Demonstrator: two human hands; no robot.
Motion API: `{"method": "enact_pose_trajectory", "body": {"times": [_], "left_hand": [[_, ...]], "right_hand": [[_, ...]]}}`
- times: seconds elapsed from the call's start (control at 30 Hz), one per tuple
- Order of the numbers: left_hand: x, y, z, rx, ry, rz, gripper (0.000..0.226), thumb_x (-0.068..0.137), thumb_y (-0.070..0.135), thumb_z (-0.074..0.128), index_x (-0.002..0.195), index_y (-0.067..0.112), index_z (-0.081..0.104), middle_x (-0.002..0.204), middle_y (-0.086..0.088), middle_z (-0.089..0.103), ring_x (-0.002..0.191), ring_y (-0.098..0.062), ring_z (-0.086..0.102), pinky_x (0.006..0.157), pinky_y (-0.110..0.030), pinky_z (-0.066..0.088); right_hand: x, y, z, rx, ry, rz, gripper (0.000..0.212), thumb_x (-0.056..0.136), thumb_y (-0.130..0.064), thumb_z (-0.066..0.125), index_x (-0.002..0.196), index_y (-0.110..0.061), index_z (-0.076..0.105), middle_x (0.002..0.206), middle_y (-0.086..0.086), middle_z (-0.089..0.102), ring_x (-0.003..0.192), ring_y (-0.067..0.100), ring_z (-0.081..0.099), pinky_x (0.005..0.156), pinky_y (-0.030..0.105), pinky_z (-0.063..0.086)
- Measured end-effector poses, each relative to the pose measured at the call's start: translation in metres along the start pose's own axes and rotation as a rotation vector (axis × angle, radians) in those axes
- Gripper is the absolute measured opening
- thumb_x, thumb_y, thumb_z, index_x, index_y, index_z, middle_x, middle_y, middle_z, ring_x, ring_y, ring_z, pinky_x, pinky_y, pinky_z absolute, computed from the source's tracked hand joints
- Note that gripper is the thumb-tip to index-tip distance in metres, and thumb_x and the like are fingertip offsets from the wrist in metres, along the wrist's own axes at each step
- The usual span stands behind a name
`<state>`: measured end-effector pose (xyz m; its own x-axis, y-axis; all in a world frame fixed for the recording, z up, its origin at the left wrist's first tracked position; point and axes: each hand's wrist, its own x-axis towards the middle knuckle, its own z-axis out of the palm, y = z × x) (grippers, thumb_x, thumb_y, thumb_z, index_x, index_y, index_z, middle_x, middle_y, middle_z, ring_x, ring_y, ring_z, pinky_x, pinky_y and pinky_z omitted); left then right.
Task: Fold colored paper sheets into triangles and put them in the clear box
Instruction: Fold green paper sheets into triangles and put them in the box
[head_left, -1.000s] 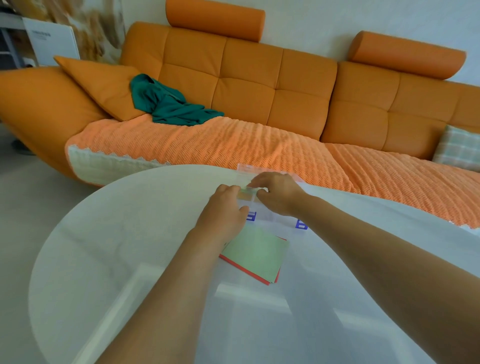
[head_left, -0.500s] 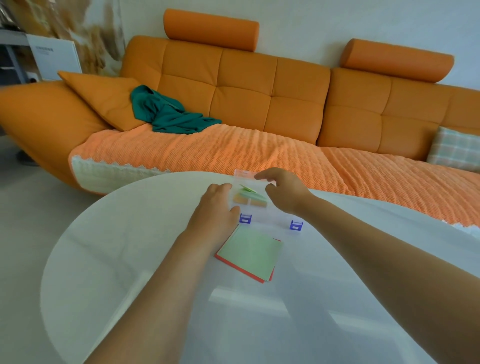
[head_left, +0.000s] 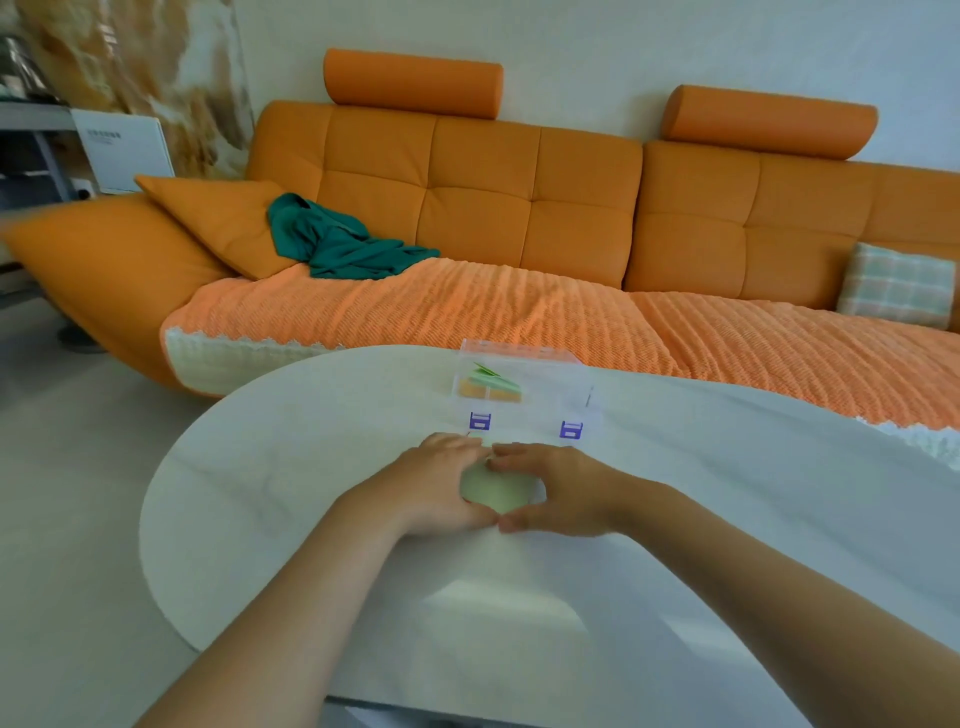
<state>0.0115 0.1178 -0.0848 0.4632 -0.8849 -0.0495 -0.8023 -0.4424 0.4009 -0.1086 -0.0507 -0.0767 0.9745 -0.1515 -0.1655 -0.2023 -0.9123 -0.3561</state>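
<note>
Left hand (head_left: 441, 491) and right hand (head_left: 563, 488) both cup the green sheet (head_left: 496, 491), with fingertips (head_left: 467, 446) meeting at its far edge and thumbs touching at the near one. We judge the sheet flat on the table and not yet folded. Just beyond, the clear box (head_left: 524, 364) holds folded triangles (head_left: 491, 382), green over orange, so some are done and this sheet is pending. Paper: thin, matte. Box: rigid, transparent, with blue latches (head_left: 479, 421). Table (head_left: 291, 467): white, glossy, round-edged.
</note>
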Motion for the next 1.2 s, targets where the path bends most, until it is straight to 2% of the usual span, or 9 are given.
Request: {"method": "enact_pose_trajectory", "body": {"times": [0.1, 0.4, 0.53, 0.67, 0.77, 0.9, 1.0, 1.1, 1.2], "left_hand": [[-0.004, -0.003, 0.001, -0.03, 0.042, -0.002, 0.074, 0.087, 0.05, 0.068, 0.152, 0.035, 0.035, 0.156, 0.01, 0.037, 0.145, -0.011, 0.026, 0.118, -0.03, 0.025], [0.005, -0.016, 0.009, -0.086, 0.138, 0.0, 0.052, 0.085, 0.048, 0.071, 0.135, 0.035, 0.06, 0.145, 0.016, 0.049, 0.137, -0.008, 0.035, 0.117, -0.029, 0.025], [0.01, -0.019, 0.011, -0.113, 0.187, 0.021, 0.043, 0.087, 0.04, 0.072, 0.129, 0.03, 0.066, 0.134, 0.014, 0.056, 0.128, -0.008, 0.042, 0.106, -0.02, 0.028], [0.013, -0.02, 0.013, -0.16, 0.255, 0.033, 0.04, 0.086, 0.034, 0.075, 0.125, 0.027, 0.068, 0.12, 0.012, 0.062, 0.114, -0.009, 0.048, 0.099, -0.02, 0.035], [0.014, -0.02, 0.015, -0.213, 0.302, 0.029, 0.039, 0.084, 0.03, 0.078, 0.122, 0.026, 0.07, 0.113, 0.011, 0.064, 0.106, -0.008, 0.049, 0.094, -0.019, 0.037], [0.015, -0.021, 0.015, -0.266, 0.323, 0.012, 0.039, 0.081, 0.027, 0.08, 0.119, 0.024, 0.072, 0.103, 0.012, 0.063, 0.101, -0.009, 0.05, 0.081, -0.007, 0.033], [0.016, -0.022, 0.017, -0.25, 0.313, 0.005, 0.04, 0.083, 0.028, 0.079, 0.122, 0.024, 0.07, 0.103, 0.014, 0.059, 0.1, -0.007, 0.048, 0.083, -0.008, 0.034], [0.016, -0.02, 0.018, -0.225, 0.287, -0.005, 0.046, 0.086, 0.03, 0.076, 0.13, 0.023, 0.064, 0.122, 0.008, 0.06, 0.116, -0.013, 0.048, 0.101, -0.02, 0.036], [0.015, -0.017, 0.019, -0.126, 0.242, -0.003, 0.051, 0.093, 0.036, 0.068, 0.139, 0.018, 0.057, 0.144, 0.004, 0.051, 0.133, -0.018, 0.039, 0.106, -0.021, 0.026]], "right_hand": [[-0.003, 0.001, 0.004, 0.097, 0.073, 0.033, 0.074, 0.077, -0.055, 0.078, 0.144, -0.037, 0.049, 0.154, -0.023, 0.038, 0.14, 0.006, 0.037, 0.111, 0.019, 0.028], [0.0, 0.005, 0.007, 0.245, 0.133, 0.068, 0.052, 0.078, -0.042, 0.082, 0.127, -0.035, 0.067, 0.142, -0.025, 0.051, 0.124, 0.001, 0.053, 0.101, 0.015, 0.038], [0.001, 0.006, 0.008, 0.278, 0.172, 0.077, 0.044, 0.081, -0.035, 0.082, 0.123, -0.034, 0.069, 0.138, -0.022, 0.056, 0.119, 0.0, 0.055, 0.098, 0.012, 0.038], [0.001, 0.004, 0.011, 0.347, 0.253, 0.136, 0.046, 0.082, -0.031, 0.082, 0.125, -0.032, 0.068, 0.133, -0.015, 0.062, 0.108, 0.0, 0.055, 0.093, 0.01, 0.037], [0.003, 0.003, 0.014, 0.355, 0.338, 0.185, 0.048, 0.081, -0.033, 0.081, 0.127, -0.034, 0.066, 0.132, -0.015, 0.057, 0.112, 0.003, 0.052, 0.095, 0.014, 0.036], [0.009, 0.002, 0.009, 0.498, 0.387, 0.356, 0.045, 0.083, -0.025, 0.08, 0.126, -0.026, 0.067, 0.109, -0.008, 0.061, 0.089, 0.005, 0.055, 0.075, 0.016, 0.041], [0.013, -0.001, -0.002, 0.682, 0.36, 0.448, 0.043, 0.08, -0.016, 0.083, 0.121, -0.019, 0.07, 0.101, -0.001, 0.065, 0.08, 0.008, 0.059, 0.063, 0.016, 0.044], [0.015, -0.005, -0.009, 0.712, 0.306, 0.502, 0.045, 0.079, -0.019, 0.084, 0.121, -0.014, 0.068, 0.106, 0.002, 0.063, 0.088, 0.015, 0.06, 0.076, 0.023, 0.048], [0.018, -0.012, -0.011, 0.335, 0.207, 0.524, 0.05, 0.087, -0.041, 0.073, 0.127, -0.014, 0.063, 0.122, 0.005, 0.059, 0.116, 0.024, 0.053, 0.1, 0.033, 0.045]]}}
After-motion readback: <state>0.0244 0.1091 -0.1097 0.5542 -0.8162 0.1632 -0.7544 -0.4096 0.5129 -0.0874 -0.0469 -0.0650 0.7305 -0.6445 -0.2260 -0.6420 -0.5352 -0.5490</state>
